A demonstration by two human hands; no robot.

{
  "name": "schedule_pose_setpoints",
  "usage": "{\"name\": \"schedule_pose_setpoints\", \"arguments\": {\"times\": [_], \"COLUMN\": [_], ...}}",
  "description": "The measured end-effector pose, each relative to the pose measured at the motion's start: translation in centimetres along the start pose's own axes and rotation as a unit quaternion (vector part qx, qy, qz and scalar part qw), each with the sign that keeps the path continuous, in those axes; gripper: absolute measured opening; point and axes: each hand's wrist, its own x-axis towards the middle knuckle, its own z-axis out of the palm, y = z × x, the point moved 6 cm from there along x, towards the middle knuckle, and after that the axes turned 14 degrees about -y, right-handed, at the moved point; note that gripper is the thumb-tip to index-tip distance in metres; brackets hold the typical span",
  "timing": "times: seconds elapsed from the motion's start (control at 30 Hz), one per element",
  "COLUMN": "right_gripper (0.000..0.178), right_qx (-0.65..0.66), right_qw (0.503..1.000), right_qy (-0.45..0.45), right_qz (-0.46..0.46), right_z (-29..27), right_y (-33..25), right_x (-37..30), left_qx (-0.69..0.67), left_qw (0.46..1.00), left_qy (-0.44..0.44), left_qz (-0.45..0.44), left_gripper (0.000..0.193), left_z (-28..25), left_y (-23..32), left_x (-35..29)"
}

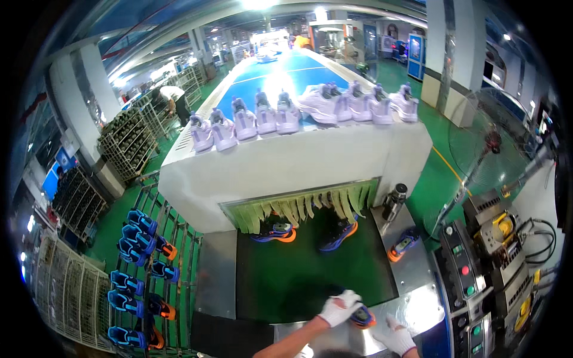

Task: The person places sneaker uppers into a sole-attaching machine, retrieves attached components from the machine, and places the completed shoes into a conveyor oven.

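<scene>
My left hand [340, 308], in a white glove, is closed on the upper of a dark sneaker [362, 318] with an orange sole at the near end of the machine's bed. My right hand [396, 336], also gloved, is just right of that shoe with its fingers apart, apparently apart from it. Farther in, on the green conveyor belt [310, 271], a dark sneaker with an orange sole [277, 232] and one with a blue sole [340, 233] stand by the fringed curtain [298, 209]. Another sneaker [403, 244] lies on the metal ledge to the right.
Lavender sneakers [259, 114] line the top of the white machine housing [286, 164]. At left is a rack [185, 274] with several blue and orange shoes. A flask [395, 201], a control panel [462, 268] and a fan [492, 140] stand right. A person [173, 101] bends by far racks.
</scene>
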Motion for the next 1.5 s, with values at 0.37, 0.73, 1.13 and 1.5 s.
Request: {"name": "schedule_pose_setpoints", "arguments": {"times": [0.37, 0.73, 1.13, 1.5], "right_gripper": [0.038, 0.03, 0.026, 0.069], "right_qx": [0.257, 0.667, 0.433, 0.265], "right_qw": [0.916, 0.401, 0.641, 0.637], "right_qy": [0.3, 0.628, 0.568, 0.486], "right_qz": [0.062, 0.016, 0.28, 0.536], "right_z": [-10.7, -14.5, -32.9, -29.0], "right_y": [9.4, 25.3, 68.6, 70.3], "right_x": [-16.6, -42.3, -45.7, -41.0], "left_qx": [0.081, -0.273, -0.149, -0.11], "left_qw": [0.872, 0.866, 0.963, 0.966], "left_qy": [-0.263, -0.251, -0.191, -0.199], "left_qz": [0.405, 0.334, 0.115, -0.121], "left_gripper": [0.021, 0.049, 0.037, 0.042], "left_z": [7.0, 21.6, 25.5, 29.6], "left_y": [39.5, 51.8, 45.6, 33.3], "left_x": [10.4, 16.4, 19.4, 16.6]}}
